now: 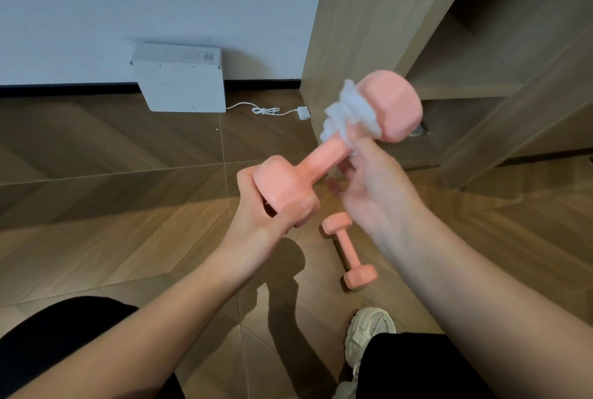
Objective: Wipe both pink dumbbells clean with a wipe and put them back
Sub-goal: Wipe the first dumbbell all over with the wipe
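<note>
While left hand (253, 222) curls fingers and thumb round the near head of the raised pink dumbbell (324, 161), right hand (375, 186), motion-blurred, pinches a crumpled white wipe (343, 116) against the handle right at the far head. Raised dumbbell tilts up toward far right. Second pink dumbbell (349, 251) lies on the wood floor (128, 148), below the hands, just beyond a pale sneaker (369, 331). White box (179, 80) with cable (263, 109) leans on the far wall, left of a wooden cabinet (353, 13).

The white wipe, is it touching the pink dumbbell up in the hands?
Touching. The head view shows the wipe bunched round the held dumbbell, pinched there by the right hand.
</note>
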`<control>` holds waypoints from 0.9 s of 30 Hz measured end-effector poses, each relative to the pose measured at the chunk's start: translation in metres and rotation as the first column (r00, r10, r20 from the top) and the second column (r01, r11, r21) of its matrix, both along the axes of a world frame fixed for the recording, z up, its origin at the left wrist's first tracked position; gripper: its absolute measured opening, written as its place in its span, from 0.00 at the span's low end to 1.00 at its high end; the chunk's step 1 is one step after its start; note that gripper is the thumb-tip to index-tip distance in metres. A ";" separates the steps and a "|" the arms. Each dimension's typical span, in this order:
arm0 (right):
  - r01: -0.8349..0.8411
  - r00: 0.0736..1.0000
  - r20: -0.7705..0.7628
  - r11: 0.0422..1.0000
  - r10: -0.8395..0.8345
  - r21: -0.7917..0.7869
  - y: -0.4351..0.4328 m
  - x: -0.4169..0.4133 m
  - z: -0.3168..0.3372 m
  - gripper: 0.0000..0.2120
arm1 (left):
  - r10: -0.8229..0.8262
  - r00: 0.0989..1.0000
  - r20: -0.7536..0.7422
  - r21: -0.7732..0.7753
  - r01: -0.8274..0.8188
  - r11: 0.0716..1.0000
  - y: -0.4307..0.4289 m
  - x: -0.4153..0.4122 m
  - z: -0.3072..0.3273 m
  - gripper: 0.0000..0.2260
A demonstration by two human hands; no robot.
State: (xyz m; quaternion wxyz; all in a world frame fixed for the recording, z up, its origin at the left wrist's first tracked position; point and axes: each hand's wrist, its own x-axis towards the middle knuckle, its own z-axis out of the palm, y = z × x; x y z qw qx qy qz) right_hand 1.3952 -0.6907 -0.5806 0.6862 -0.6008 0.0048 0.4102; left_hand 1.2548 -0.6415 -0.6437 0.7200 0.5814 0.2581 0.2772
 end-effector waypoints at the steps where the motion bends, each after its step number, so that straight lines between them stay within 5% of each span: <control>1: -0.035 0.999 0.026 0.998 0.036 -0.047 -0.001 -0.006 -0.004 0.17 | 0.011 1.000 -0.022 0.012 -0.011 1.000 -0.001 0.001 -0.001 0.34; 8: -0.220 0.957 0.120 0.928 0.266 -0.299 0.000 -0.028 -0.017 0.01 | -0.003 0.998 -0.062 0.001 0.003 1.000 0.008 0.001 -0.006 0.29; 16: 0.016 1.000 -0.018 0.999 -0.015 0.035 0.015 0.010 0.005 0.17 | -0.028 0.998 0.060 -0.195 0.039 0.980 0.014 0.000 -0.010 0.40; 19: 0.008 1.000 -0.002 1.000 -0.008 0.015 0.017 0.002 0.004 0.16 | -0.015 0.998 0.060 -0.185 0.026 0.982 0.012 0.000 -0.012 0.41; 24: -0.204 0.956 0.168 0.957 0.240 -0.204 0.014 -0.029 -0.013 0.04 | 0.012 0.997 0.071 -0.222 0.004 0.975 0.014 -0.003 -0.010 0.42; 27: -0.297 0.909 0.218 0.917 0.357 -0.265 0.013 -0.030 -0.015 0.05 | -0.006 0.995 0.098 -0.272 0.033 0.962 0.019 -0.003 -0.007 0.41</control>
